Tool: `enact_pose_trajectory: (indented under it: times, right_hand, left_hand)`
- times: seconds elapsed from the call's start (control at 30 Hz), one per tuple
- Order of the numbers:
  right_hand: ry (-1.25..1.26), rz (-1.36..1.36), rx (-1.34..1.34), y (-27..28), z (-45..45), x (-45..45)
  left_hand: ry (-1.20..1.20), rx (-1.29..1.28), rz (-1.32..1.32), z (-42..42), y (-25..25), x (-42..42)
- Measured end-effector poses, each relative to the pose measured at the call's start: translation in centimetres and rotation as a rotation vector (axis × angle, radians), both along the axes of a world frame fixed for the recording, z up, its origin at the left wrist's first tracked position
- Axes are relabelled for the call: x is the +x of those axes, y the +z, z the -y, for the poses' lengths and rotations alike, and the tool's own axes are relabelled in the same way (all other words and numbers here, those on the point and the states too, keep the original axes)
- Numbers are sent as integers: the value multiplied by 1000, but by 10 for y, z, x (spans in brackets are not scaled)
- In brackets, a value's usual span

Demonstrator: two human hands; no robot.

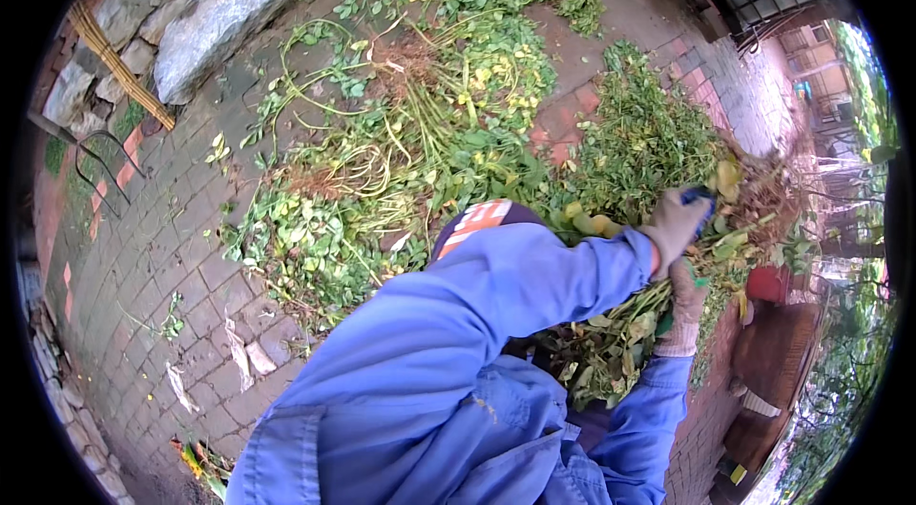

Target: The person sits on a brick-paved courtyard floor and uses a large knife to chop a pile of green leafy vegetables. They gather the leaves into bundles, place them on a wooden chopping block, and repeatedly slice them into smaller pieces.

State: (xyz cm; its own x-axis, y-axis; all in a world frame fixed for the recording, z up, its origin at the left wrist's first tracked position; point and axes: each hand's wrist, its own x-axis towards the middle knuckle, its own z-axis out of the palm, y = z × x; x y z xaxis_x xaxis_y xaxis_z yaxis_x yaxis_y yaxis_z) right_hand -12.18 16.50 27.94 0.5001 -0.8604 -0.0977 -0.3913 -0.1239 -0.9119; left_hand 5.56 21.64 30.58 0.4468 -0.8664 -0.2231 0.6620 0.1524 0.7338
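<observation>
My left hand (676, 224), in a pale glove with dark blue at its fingers, reaches across to the upper end of a bundle of uprooted leafy plants (647, 308). Its fingers are curled and blurred; whether they grip stems or a blue object is unclear. Just below it, my right hand (688, 296), in a knitted glove with green patches, is closed around the stems. Brown roots (769, 197) spread out beyond the hands, partly blurred. The bundle's leaves hang beside my blue jacket. More pulled plants (429, 126) lie in a wide heap on the ground before me.
Brick paving (179, 219) surrounds the heap. A large pale stone (222, 26) rests by the stone wall, near a bundle of thin canes (122, 65) and a metal fork with curved tines (104, 165). A red container (768, 284) and a brown wooden piece (776, 351) are at right.
</observation>
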Motion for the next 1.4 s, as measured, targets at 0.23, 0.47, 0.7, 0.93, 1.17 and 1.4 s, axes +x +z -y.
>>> enact_pose_trajectory:
  times: [0.23, 0.47, 0.7, 0.93, 1.17, 1.4]
  right_hand:
    - [-287, 151, 173, 3, -47, -26]
    - [-477, 177, 188, -7, -82, -53]
    - [-596, 131, 229, -38, -89, -102]
    - [-384, 84, 138, -99, -57, -154]
    - [-440, -153, -27, -32, -100, -65]
    - [-233, 140, -152, -20, -92, -47]
  left_hand:
    - [136, -80, 1430, -6, 18, 5]
    - [517, 439, 476, 4, -72, 225]
    - [187, 1635, 916, -105, -257, 344]
    - [294, 925, 88, -142, -391, 433]
    - [-367, 704, 1256, -56, -294, 371]
    - [-82, 3, 773, -30, -107, 301]
